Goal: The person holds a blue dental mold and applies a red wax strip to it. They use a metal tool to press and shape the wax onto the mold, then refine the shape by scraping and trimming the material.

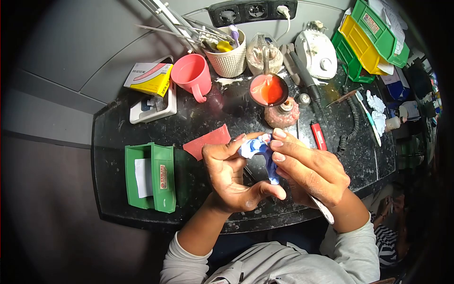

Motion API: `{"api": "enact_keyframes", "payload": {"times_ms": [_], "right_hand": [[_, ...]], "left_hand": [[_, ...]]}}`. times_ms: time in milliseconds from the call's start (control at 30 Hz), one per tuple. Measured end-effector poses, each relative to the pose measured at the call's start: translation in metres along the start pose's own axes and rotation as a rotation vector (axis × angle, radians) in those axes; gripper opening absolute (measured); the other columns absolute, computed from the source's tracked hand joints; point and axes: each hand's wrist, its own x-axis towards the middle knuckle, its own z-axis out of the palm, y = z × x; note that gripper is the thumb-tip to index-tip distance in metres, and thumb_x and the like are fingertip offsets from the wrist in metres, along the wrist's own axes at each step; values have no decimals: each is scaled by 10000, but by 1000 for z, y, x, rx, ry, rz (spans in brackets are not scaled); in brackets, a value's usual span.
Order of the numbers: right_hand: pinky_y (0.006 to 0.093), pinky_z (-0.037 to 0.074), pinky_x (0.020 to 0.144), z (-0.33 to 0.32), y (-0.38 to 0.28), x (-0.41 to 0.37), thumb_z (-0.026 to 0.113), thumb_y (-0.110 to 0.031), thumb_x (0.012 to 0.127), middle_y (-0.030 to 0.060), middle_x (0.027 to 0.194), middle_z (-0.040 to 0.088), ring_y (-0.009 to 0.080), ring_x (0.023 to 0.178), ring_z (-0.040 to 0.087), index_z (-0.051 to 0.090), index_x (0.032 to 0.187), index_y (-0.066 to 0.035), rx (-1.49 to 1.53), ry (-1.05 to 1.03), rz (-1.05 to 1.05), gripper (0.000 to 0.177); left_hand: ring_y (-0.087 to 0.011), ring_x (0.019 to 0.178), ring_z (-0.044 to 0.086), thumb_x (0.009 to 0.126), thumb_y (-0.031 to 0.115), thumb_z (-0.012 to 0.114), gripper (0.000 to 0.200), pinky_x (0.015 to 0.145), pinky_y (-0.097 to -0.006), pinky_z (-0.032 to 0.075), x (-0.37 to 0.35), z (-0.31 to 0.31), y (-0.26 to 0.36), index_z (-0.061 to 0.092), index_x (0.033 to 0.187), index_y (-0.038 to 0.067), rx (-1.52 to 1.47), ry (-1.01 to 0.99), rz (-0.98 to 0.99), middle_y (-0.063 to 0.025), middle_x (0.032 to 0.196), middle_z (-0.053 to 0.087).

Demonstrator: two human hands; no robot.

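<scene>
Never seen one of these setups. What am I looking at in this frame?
One picture, from a camera worn on a person's head, looking forward and down. No robot: just two bare hands over a black workbench.

The left hand and right hand meet around a curved blue and white piece. The right hand also has a slim pale tool sticking out below it.

On the bench, left side: a green bin with paper in it, a flat pink sheet, a pink mug. Toward the back: a woven-look pot of tools and a dark pan of red material. Right side: a red lighter-like object and a toothbrush.
</scene>
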Motion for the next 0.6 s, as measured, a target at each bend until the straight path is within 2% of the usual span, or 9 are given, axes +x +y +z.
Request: {"api": "enact_keyframes", "payload": {"times_ms": [333,600], "right_hand": [[417,627,831,3,3,3,765,24,777,257,1047,714,391,995,730,704,1033,114,-41,3,-52,278],[431,626,814,5,10,0,742,-21,740,308,1040,695,425,993,723,680,1021,163,-43,0,-132,342]], "left_hand": [[-330,1182,595,741,280,915,923,1006,-427,504,0,-2,0,235,1295,-6,73,-22,33,-343,1294,511],[-307,1149,597,746,262,917,914,982,-412,514,3,-1,5,233,1279,-29,147,-19,15,-321,1266,519]]}}
